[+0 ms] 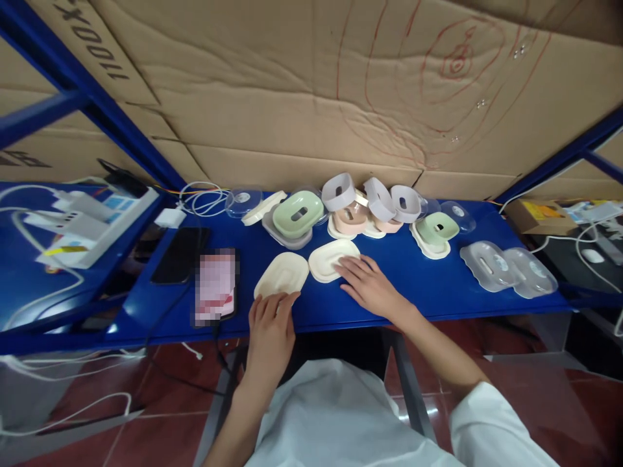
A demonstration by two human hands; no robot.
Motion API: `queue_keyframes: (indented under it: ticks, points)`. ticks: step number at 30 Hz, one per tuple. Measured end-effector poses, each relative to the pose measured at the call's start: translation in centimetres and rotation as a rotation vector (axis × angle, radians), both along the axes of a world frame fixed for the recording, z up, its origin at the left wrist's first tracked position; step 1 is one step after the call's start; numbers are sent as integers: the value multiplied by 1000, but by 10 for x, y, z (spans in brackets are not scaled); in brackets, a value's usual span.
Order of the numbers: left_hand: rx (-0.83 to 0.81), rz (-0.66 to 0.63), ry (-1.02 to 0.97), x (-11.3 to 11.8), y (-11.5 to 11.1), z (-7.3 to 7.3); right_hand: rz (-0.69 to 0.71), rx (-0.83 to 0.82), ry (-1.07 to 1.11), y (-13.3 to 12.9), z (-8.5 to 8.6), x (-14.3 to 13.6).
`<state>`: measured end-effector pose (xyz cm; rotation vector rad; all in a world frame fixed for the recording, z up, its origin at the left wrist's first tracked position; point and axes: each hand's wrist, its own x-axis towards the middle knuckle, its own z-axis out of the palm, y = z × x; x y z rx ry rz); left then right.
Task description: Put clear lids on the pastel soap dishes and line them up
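Two cream oval plastic pieces, like soap-dish bases, lie side by side near the front of the blue shelf. My left hand (272, 324) rests its slightly bent fingertips on the near rim of the left cream piece (282, 271); it does not grip it. Across the right cream piece (328, 256) the fingers of my right hand (367, 283) lie spread, touching its right side. Behind them stand a green oval tray with a slot (287, 220) on a grey piece, several grey and pink rings, and a small green dish (438, 228) on a cream base.
Clear plastic lids (491, 264) lie at the right. To the left are a pixelated phone (215, 285), a dark phone (178, 254), a white charger (170, 218) with cable and a power strip (104, 224). A cardboard wall (272, 84) closes off the back.
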<state>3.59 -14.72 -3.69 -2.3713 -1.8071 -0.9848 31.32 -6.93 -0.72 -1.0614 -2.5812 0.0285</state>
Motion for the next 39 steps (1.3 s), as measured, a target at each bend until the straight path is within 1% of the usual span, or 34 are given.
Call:
queue_keyframes:
  ticks: [3,5,8,11,13,14,16,18,20,22,23,25,27,29,32,35,39]
  points:
    - [22,21,-2,0,7,2,56,-1,-7,18,11,-19]
    - [38,-4,9,7,14,5,49,46,5,37,21,-29]
    - [41,-150,57,24,23,12,2,158,-15,79,32,-50]
    - [14,-296,48,36,28,15,-4,192,-86,122,34,-69]
    - [-10,-348,-4,37,27,12,15,169,-123,135,32,-76]
    - [-17,-360,-31,36,25,10,28,156,-122,134,30,-76]
    - [-12,-360,-75,33,20,5,39,144,-76,117,27,-70]
    - [11,-324,-107,29,14,0,30,156,-3,84,26,-55]
    - [42,-263,-140,27,10,-3,6,162,51,45,26,-35]
    - [66,-207,-170,26,8,-5,-32,135,74,9,25,-15]
    - [68,-194,-175,26,8,-5,-48,112,79,-5,23,-7]
    - [56,-207,-156,26,10,-5,-46,53,86,-25,18,4]
    - [35,-253,-118,26,12,-3,-18,-4,101,-35,11,8]
    - [23,-283,-108,26,13,-2,7,-53,122,-39,4,7]
    - [32,-260,-143,25,13,-2,49,-104,146,-40,-3,4]
    - [38,-245,-149,25,12,-2,93,-131,162,-39,-4,3]
    - [18,-300,-154,25,13,-1,125,-156,147,-33,2,4]
